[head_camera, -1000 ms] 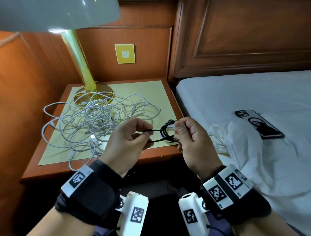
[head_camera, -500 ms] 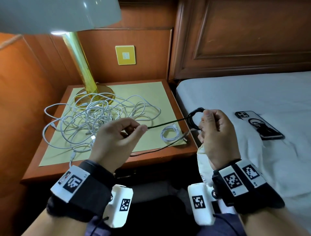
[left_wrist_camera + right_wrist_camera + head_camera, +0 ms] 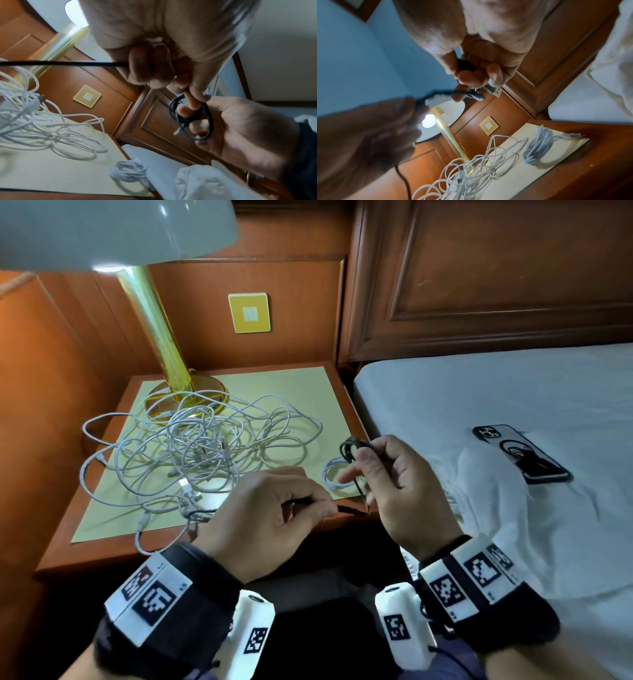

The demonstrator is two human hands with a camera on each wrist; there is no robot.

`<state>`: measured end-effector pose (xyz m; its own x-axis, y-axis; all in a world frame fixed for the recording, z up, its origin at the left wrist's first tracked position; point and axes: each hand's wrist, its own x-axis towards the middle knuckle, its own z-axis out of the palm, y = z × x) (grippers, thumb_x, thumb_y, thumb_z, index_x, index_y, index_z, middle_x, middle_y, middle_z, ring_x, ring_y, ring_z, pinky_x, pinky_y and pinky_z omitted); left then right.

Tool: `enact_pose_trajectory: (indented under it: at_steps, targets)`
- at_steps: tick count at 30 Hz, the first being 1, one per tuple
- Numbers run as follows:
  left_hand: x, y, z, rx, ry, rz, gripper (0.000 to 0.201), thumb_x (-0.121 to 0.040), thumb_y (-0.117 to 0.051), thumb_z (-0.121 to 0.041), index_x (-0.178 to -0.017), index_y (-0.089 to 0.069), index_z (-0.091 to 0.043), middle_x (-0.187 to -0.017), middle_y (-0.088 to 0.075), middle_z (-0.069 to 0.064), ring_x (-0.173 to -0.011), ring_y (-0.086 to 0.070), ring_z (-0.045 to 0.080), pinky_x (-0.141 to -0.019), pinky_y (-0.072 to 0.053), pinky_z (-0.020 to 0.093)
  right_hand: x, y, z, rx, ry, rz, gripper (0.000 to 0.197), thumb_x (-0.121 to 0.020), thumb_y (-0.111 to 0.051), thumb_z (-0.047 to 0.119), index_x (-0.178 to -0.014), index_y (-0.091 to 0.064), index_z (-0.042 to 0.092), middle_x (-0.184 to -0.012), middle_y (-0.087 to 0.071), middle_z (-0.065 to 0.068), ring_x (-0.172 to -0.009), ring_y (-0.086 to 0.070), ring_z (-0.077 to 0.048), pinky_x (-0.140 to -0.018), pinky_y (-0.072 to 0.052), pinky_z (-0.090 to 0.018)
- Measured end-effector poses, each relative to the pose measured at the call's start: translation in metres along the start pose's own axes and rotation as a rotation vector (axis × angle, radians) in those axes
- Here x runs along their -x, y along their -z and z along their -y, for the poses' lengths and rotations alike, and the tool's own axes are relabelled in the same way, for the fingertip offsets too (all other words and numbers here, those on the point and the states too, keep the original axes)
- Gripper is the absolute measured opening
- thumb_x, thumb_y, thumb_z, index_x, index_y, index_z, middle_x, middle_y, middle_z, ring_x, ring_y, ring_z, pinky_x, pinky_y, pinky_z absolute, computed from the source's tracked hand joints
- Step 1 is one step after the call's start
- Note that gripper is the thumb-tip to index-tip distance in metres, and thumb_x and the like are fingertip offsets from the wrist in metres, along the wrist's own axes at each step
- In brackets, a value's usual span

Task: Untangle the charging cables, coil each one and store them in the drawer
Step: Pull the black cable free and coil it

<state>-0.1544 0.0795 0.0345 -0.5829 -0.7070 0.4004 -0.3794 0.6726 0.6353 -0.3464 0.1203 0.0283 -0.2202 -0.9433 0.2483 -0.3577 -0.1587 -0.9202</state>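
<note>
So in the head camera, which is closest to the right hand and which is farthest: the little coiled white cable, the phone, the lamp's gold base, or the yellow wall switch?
From the right hand:
1. Coiled white cable, just left of its fingers, on the nightstand.
2. Phone, off to the right, on the bed.
3. Lamp base, back left on the nightstand.
4. Yellow wall switch, up on the wall panel.

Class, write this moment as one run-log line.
step: coiling black cable | right hand: holds coil | left hand: pinches loose end | white tangle: on nightstand | white coil: done
</note>
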Motion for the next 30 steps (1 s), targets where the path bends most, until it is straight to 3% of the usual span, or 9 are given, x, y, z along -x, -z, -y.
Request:
enact_pose_trajectory:
  at_steps: [2,5,8,12,15,17,20,25,30]
  targets:
    - [-0.004,0.002,-0.002,0.019,-0.021,-0.097,0.008,-0.087,-0.071,-0.026,-0.081,-0.077,-0.026,-0.071,-0.063,-0.011,-0.065,-0.06,0.013,-0.06,-0.045,0.023,0.002,-0.003,-0.001,0.014,-0.042,0.111,0.018,-0.101,-0.054,0.034,-0.093,-0.061,0.019,-0.08,-0.075,0.002,-0.058,-0.059,-0.005,-0.064,-0.046,-0.027]
    - [-0.006,0.005,0.002,0.049,0.038,-0.27,0.008,-0.087,-0.071,-0.025,-0.081,-0.076,-0.023,-0.071,-0.065,-0.014,-0.067,-0.061,0.01,-0.061,-0.044,0.016,0.004,-0.004,0.0,0.019,-0.094,0.215,0.023,-0.103,-0.051,0.033,-0.087,-0.059,0.017,-0.069,-0.073,-0.001,-0.069,-0.066,-0.014,-0.08,-0.052,-0.033]
    - [-0.007,0.006,0.008,0.071,0.182,-0.378,0.009,-0.088,-0.075,-0.026,-0.079,-0.074,-0.028,-0.064,-0.062,-0.024,-0.059,-0.056,0.0,-0.056,-0.036,0.006,0.003,-0.005,0.002,-0.124,-0.189,0.24,0.032,-0.105,-0.047,0.027,-0.076,-0.054,0.014,-0.056,-0.056,0.005,-0.052,-0.051,-0.008,-0.061,-0.044,-0.022]
    - [-0.009,0.005,0.014,0.061,0.332,-0.406,0.022,-0.088,-0.074,-0.028,-0.073,-0.067,-0.042,-0.069,-0.064,-0.028,-0.059,-0.056,-0.004,-0.058,-0.038,0.007,0.001,-0.009,0.001,-0.287,-0.305,0.223,0.034,-0.103,-0.049,0.031,-0.081,-0.063,0.009,-0.072,-0.056,0.005,-0.061,-0.059,-0.004,-0.058,-0.043,-0.011]
    - [-0.009,0.004,0.013,0.008,0.303,-0.443,0.021,-0.09,-0.073,-0.029,-0.076,-0.067,-0.043,-0.069,-0.066,-0.021,-0.063,-0.058,-0.002,-0.061,-0.041,0.009,0.001,-0.008,0.006,-0.402,-0.34,0.263,0.034,-0.097,-0.059,0.04,-0.073,-0.055,0.017,-0.061,-0.044,0.01,-0.048,-0.041,-0.002,-0.047,-0.033,-0.013]
    - [-0.008,0.003,0.013,-0.041,0.216,-0.457,0.012,-0.094,-0.066,-0.025,-0.087,-0.074,-0.03,-0.078,-0.068,-0.015,-0.069,-0.061,0.003,-0.064,-0.045,0.013,0.001,-0.006,0.009,-0.542,-0.39,0.28,0.031,-0.09,-0.06,0.039,-0.072,-0.048,0.017,-0.058,-0.033,0.006,-0.047,-0.028,-0.005,-0.046,-0.023,-0.02]
    - [-0.005,0.001,0.011,-0.083,0.112,-0.452,0.023,-0.095,-0.056,-0.008,-0.104,-0.076,-0.015,-0.085,-0.068,-0.008,-0.075,-0.064,0.005,-0.068,-0.045,0.012,0.001,-0.003,0.012,-0.739,-0.437,0.29,0.027,-0.086,-0.056,0.036,-0.073,-0.045,0.015,-0.059,-0.028,0.004,-0.043,-0.023,-0.005,-0.049,-0.017,-0.026]
    - [-0.006,-0.006,-0.005,0.353,0.322,-0.405,0.014,-0.09,-0.069,-0.004,-0.09,-0.072,-0.019,-0.078,-0.077,-0.007,-0.073,-0.074,0.008,-0.071,-0.055,0.02,0.001,-0.005,0.011,-0.85,-0.426,0.277,0.028,-0.089,-0.052,0.037,-0.073,-0.042,0.016,-0.063,-0.023,0.0,-0.042,-0.021,-0.008,-0.049,-0.017,-0.028]
    - [-0.005,-0.007,-0.006,0.49,0.361,-0.375,0.017,-0.082,-0.079,-0.014,-0.079,-0.078,-0.031,-0.072,-0.074,-0.005,-0.067,-0.066,0.008,-0.064,-0.052,0.028,0.002,-0.009,0.006,-0.824,-0.415,0.324,0.029,-0.093,-0.05,0.037,-0.074,-0.042,0.017,-0.066,-0.025,-0.002,-0.047,-0.017,-0.01,-0.05,-0.014,-0.029]
